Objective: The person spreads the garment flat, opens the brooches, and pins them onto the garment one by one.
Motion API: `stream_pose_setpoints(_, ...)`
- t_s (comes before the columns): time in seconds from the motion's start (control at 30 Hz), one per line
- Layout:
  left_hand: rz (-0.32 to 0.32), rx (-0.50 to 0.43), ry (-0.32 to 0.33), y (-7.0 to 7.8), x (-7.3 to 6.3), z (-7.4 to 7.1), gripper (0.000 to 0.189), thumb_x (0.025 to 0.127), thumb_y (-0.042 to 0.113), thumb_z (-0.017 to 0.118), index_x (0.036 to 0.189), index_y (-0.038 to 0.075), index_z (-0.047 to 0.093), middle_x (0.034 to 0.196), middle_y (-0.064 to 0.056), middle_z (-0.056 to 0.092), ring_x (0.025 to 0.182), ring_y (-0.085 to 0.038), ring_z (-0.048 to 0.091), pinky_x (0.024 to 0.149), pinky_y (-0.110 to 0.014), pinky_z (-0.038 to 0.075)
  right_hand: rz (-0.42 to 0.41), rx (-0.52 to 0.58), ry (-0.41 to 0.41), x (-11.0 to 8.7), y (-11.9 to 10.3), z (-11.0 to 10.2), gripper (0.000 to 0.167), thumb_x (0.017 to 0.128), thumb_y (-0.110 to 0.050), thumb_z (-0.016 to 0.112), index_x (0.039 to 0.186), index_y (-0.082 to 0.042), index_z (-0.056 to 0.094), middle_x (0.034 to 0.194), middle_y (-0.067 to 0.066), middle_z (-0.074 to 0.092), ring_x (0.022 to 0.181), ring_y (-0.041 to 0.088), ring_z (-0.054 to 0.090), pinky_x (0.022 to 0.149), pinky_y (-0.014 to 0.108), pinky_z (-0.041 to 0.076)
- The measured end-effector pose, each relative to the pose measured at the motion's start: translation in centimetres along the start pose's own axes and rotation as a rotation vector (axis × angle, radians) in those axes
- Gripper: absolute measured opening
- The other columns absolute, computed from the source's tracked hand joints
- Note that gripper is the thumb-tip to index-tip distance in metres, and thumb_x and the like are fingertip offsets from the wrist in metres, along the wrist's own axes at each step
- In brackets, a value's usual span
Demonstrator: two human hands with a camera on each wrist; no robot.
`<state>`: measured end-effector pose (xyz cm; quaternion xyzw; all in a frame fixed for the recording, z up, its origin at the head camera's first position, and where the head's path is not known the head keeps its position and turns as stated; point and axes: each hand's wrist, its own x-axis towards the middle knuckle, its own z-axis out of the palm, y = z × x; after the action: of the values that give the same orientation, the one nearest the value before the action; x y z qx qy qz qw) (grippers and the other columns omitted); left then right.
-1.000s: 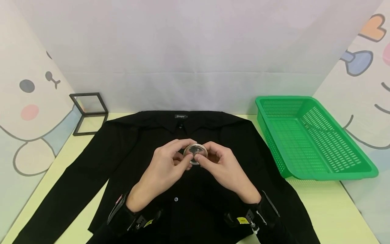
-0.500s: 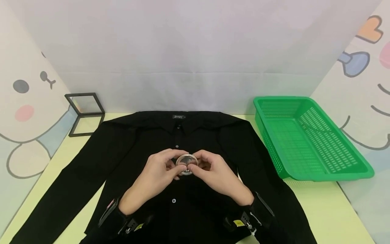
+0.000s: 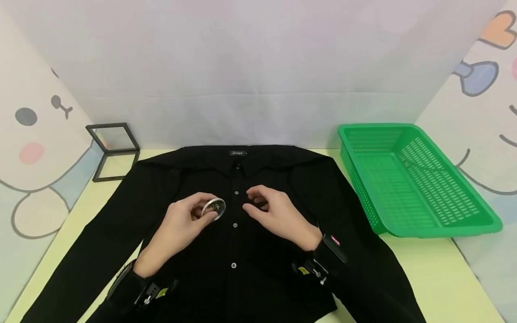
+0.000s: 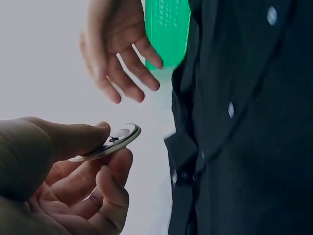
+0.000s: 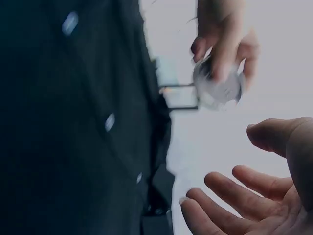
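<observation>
In the head view my left hand (image 3: 181,225) pinches a round silver-rimmed disc (image 3: 218,206) between thumb and fingers, above the left side of a black shirt (image 3: 266,269). The left wrist view has the disc (image 4: 120,138) almost edge-on, thumb on its upper face and fingers curled below; a small dark mark shows on that face. My right hand (image 3: 278,214) hovers apart from the disc over the shirt's right half. Its fingers are loosely bent, with nothing between them in the right wrist view. The shirt lies spread and buttoned, collar at the far side.
A green plastic basket (image 3: 361,179) stands on the pale yellow table (image 3: 436,273) at the right. At the back left is a hinged black-framed clear case (image 3: 121,177), unfolded, one panel raised. White cloth and printed panels wall in the table.
Both hands held the disc earlier. The right hand has let go and drawn off to the right; the left has moved left with the disc, tilting it.
</observation>
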<state>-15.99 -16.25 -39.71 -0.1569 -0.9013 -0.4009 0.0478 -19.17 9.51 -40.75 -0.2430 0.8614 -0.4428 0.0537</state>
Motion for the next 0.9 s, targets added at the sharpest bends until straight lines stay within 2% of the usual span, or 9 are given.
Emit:
stream_pose_setpoints(0.1,0.010,0.054,0.034,-1.0,0.0,-0.6,0.027,0.092,0.007,0.078,0.117,0.013,0.074,0.088,0.001,0.073,0.070,-0.005,0.064,0.062,-0.024,0.053,0.000,-0.069,-0.009,1.3,0.7,0.3,0.038,0.103,-0.030,0.066,0.135,-0.009,0.063,0.134,0.012,0.066,0.119,0.029,0.065,0.096,0.041,0.057)
stream_pose_setpoints(0.27,0.018,0.139,0.103,-2.2,0.2,-1.6,0.028,0.091,0.007,0.078,0.119,0.009,0.075,0.081,-0.001,0.069,0.064,-0.008,0.057,0.057,-0.024,0.046,-0.010,-0.102,-0.057,3.6,0.7,0.9,0.042,0.103,-0.030,0.066,0.138,-0.007,0.061,0.138,0.014,0.063,0.124,0.033,0.063,0.099,0.043,0.055)
stream_pose_setpoints(0.47,-0.003,0.190,0.168,-3.5,0.7,-2.1,0.026,0.090,0.005,0.078,0.117,0.004,0.076,0.084,-0.007,0.072,0.068,-0.016,0.062,0.060,-0.026,0.047,-0.020,-0.103,-0.088,6.1,0.1,2.1,0.046,0.104,-0.031,0.065,0.141,-0.005,0.058,0.140,0.016,0.061,0.125,0.033,0.061,0.101,0.043,0.054)
stream_pose_setpoints(0.73,-0.046,0.229,0.154,-5.2,1.3,-2.5,0.024,0.095,0.006,0.073,0.119,0.004,0.075,0.074,-0.004,0.063,0.061,-0.012,0.053,0.054,-0.025,0.039,-0.023,-0.116,-0.124,8.2,0.0,4.3,0.048,0.104,-0.030,0.063,0.143,-0.003,0.056,0.140,0.015,0.062,0.126,0.029,0.061,0.099,0.040,0.055)
stream_pose_setpoints(0.9,-0.083,0.237,0.134,-5.8,1.6,-2.8,0.025,0.097,0.005,0.069,0.122,0.002,0.073,0.080,-0.008,0.068,0.067,-0.018,0.058,0.058,-0.027,0.041,0.001,-0.111,-0.156,9.0,-0.1,5.6,0.047,0.104,-0.028,0.063,0.144,-0.004,0.055,0.138,0.015,0.062,0.124,0.026,0.063,0.095,0.034,0.056)
